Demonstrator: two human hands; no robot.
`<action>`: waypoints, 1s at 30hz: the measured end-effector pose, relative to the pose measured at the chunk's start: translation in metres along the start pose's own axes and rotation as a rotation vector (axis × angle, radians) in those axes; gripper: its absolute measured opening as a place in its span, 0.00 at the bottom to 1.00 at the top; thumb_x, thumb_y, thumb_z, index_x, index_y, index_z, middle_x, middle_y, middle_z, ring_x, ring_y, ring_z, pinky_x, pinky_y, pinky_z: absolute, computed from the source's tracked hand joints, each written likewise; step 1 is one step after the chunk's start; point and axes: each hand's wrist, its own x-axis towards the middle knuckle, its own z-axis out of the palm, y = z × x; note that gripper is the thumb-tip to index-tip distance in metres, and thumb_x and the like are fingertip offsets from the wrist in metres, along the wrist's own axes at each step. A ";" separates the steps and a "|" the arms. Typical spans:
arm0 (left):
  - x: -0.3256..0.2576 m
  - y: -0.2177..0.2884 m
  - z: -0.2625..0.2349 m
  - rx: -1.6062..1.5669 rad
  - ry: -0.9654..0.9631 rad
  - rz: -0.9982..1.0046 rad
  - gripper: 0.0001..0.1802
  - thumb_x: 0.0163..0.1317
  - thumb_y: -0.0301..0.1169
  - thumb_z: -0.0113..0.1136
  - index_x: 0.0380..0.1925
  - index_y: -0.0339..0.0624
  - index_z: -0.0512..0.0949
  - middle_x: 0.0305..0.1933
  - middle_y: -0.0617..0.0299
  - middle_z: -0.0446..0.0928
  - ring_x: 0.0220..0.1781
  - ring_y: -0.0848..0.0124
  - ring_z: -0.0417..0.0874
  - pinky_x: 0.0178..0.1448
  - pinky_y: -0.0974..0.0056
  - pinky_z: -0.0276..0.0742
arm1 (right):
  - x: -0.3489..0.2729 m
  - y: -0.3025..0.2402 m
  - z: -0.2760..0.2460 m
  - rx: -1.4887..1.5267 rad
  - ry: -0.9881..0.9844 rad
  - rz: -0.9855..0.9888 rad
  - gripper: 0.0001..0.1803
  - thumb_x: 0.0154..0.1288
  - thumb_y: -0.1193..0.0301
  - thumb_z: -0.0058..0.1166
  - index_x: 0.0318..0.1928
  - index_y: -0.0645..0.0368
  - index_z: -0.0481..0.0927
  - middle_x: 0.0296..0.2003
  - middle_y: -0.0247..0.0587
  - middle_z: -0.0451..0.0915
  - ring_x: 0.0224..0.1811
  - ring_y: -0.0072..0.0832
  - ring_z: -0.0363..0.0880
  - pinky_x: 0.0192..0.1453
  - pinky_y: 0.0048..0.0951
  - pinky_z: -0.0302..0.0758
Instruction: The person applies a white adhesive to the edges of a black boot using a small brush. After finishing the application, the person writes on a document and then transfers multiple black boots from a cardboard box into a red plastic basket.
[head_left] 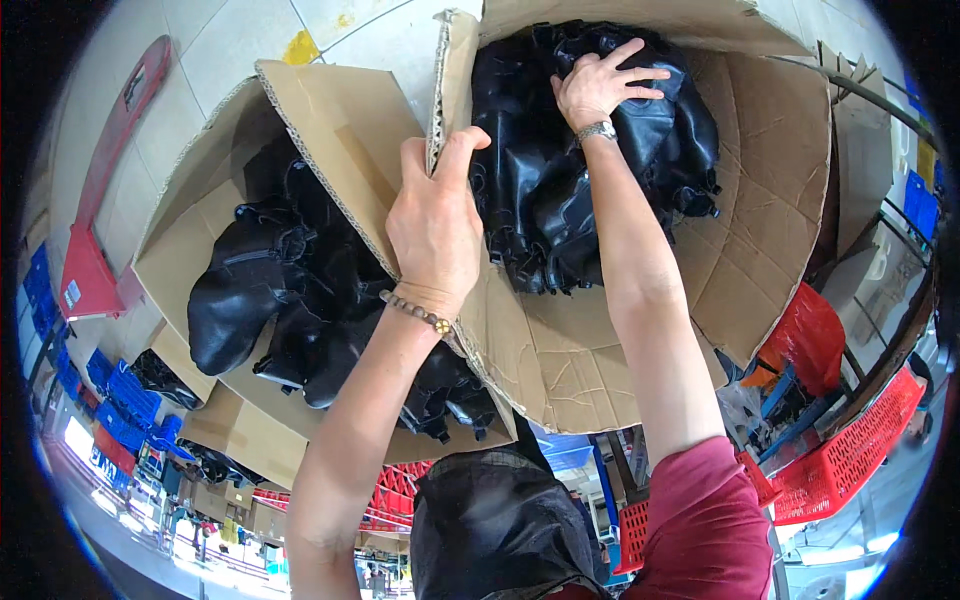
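Observation:
My left hand is closed round the upright cardboard edge between two boxes, with its thumb and fingers on either side. Inside the right cardboard box lies a heap of glossy black pieces that look like shoe uppers. Fingers spread, my right hand rests on the far part of this heap, gripping nothing that I can see. The left cardboard box contains more such black pieces, some with what looks like a zip.
A red pallet-jack-like frame stands on the tiled floor at the left. Blue crates sit beyond the left box. At the right are a red plastic basket and a metal rail. A yellow mark shows on the floor.

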 end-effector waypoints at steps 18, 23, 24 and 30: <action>-0.008 -0.013 0.013 -0.026 0.006 0.324 0.28 0.58 0.14 0.55 0.61 0.40 0.73 0.60 0.47 0.76 0.65 0.49 0.76 0.71 0.52 0.69 | -0.141 0.265 -0.365 1.021 0.545 -0.072 0.29 0.46 0.60 0.71 0.48 0.64 0.83 0.73 0.65 0.58 0.72 0.76 0.54 0.68 0.73 0.62; 0.017 -0.032 -0.038 0.268 0.053 0.194 0.33 0.53 0.12 0.57 0.59 0.47 0.68 0.57 0.43 0.75 0.59 0.42 0.76 0.63 0.46 0.71 | -0.198 0.467 -0.531 0.949 1.186 -0.080 0.24 0.43 0.63 0.68 0.41 0.65 0.84 0.60 0.61 0.69 0.54 0.59 0.73 0.61 0.55 0.73; 0.015 -0.022 -0.038 0.291 0.003 0.173 0.34 0.52 0.11 0.58 0.60 0.47 0.67 0.57 0.43 0.74 0.59 0.42 0.76 0.62 0.46 0.71 | -0.231 0.510 -0.552 0.848 1.206 0.000 0.23 0.43 0.65 0.69 0.41 0.65 0.85 0.56 0.58 0.72 0.52 0.54 0.75 0.60 0.51 0.74; 0.024 -0.033 0.007 0.273 -0.167 0.129 0.39 0.46 0.12 0.63 0.60 0.49 0.65 0.57 0.44 0.73 0.60 0.44 0.76 0.62 0.45 0.72 | -0.375 0.678 -0.647 0.352 0.597 0.465 0.20 0.48 0.72 0.71 0.44 0.63 0.86 0.38 0.41 0.86 0.38 0.28 0.85 0.48 0.31 0.81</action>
